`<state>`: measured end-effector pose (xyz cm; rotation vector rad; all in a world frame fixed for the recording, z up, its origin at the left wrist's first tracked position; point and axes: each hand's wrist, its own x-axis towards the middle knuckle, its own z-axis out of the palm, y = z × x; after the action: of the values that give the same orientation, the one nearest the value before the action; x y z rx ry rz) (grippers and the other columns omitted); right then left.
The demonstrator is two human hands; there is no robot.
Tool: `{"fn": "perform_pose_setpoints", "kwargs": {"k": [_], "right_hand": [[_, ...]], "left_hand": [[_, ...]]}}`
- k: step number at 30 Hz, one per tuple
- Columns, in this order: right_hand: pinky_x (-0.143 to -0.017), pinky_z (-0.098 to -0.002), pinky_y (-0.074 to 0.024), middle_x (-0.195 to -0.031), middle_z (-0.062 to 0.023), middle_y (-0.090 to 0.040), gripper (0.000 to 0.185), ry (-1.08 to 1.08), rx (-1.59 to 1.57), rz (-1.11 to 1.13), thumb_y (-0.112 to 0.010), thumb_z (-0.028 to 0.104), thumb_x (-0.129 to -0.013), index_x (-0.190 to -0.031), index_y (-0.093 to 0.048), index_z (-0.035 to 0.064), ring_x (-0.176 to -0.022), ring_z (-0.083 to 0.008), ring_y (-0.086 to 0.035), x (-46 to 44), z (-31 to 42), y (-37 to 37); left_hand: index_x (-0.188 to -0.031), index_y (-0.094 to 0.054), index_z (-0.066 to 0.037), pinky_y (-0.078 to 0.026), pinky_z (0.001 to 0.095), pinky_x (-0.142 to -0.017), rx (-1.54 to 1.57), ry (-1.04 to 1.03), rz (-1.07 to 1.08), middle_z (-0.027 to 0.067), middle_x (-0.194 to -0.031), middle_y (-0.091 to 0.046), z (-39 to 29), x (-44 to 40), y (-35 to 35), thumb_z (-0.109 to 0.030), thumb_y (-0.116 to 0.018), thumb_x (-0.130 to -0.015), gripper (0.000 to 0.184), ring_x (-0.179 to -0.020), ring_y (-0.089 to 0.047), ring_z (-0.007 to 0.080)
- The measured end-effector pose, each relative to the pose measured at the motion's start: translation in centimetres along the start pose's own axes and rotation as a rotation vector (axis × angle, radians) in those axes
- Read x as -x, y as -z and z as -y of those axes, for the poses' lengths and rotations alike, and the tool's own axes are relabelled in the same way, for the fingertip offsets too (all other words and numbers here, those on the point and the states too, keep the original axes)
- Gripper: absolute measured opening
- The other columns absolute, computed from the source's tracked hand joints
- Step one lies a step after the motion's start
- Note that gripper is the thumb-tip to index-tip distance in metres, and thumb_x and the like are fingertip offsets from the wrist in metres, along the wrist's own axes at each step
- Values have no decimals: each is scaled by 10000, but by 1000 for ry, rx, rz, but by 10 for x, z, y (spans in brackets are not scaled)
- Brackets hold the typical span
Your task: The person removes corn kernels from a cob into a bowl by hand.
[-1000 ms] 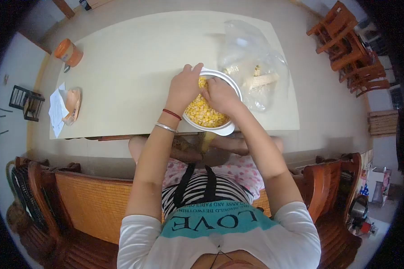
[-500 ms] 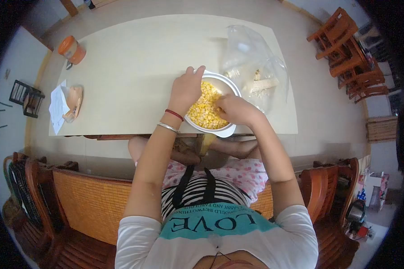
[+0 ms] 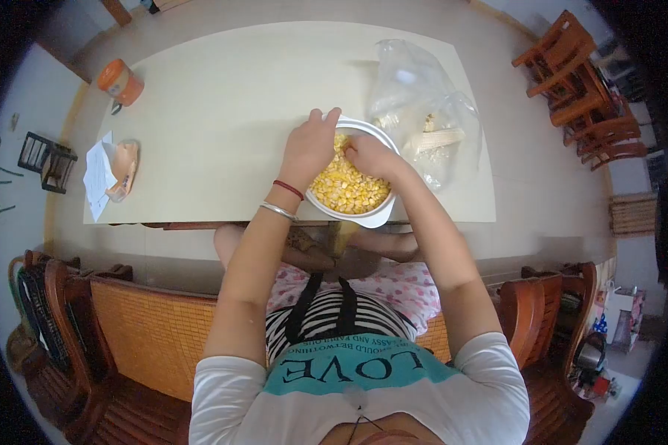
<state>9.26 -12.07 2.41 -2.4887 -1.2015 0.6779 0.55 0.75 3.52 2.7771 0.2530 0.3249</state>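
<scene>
So there's an orange canister [image 3: 120, 82] way over left, then the left hand [image 3: 313, 146] hanging onto the rim of a white bowl [image 3: 371, 219] of corn kernels [image 3: 346, 189] near the table's [image 3: 223, 111] front edge. Right hand's [image 3: 371, 157] in there, fingers curled, can't tell if they're pinching any. Clear plastic bag [image 3: 416, 74] with corncobs [image 3: 438, 139] sits just right.

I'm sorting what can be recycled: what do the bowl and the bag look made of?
White round bowl: probably smooth plastic, or perhaps enamel, from its glossy rim.
Clear crumpled bag: thin plastic film, shown by its wrinkles and the cobs visible through it.
</scene>
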Motion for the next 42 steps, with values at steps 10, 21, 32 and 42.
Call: {"fn": "perform_pose_setpoints", "kwargs": {"k": [10,21,32,42], "right_hand": [[-890,-338,-422,-1123,-189,-607,469,-53,-223,279,-442,379,-901,-1157,-572,8,-1020,-274,-576,-1,4,13],[-865,-367,-454,-1085,-188,-628,390,104,-151,261,-510,315,-851,-1055,-637,7,-998,-288,-602,-16,-20,-2],[-920,-351,-423,-1167,-153,-600,426,151,-359,316,-600,256,-786,-1145,-599,29,-1083,-244,-560,-6,-11,9],[-804,-309,-447,-1031,-128,-615,441,-87,-635,169,-384,351,-937,-1124,-563,-6,-873,-165,-557,-4,-4,7]], "left_hand": [[-1131,-513,-62,-491,400,-737,40,-44,-127,149,-1009,-532,1,-1,-5,-72,-629,-739,410,-883,-583,321],[-781,-618,-57,-448,386,-681,587,-414,-154,111,-748,-582,-12,33,2,-47,-631,-706,77,-741,-569,305],[-747,-676,-91,-393,414,-868,363,-526,57,83,-830,-581,-20,38,-2,-124,-636,-688,79,-957,-540,281],[-678,-630,-123,-374,389,-726,205,-610,-1,45,-718,-546,-23,39,-11,-174,-629,-708,60,-811,-535,229]]}}
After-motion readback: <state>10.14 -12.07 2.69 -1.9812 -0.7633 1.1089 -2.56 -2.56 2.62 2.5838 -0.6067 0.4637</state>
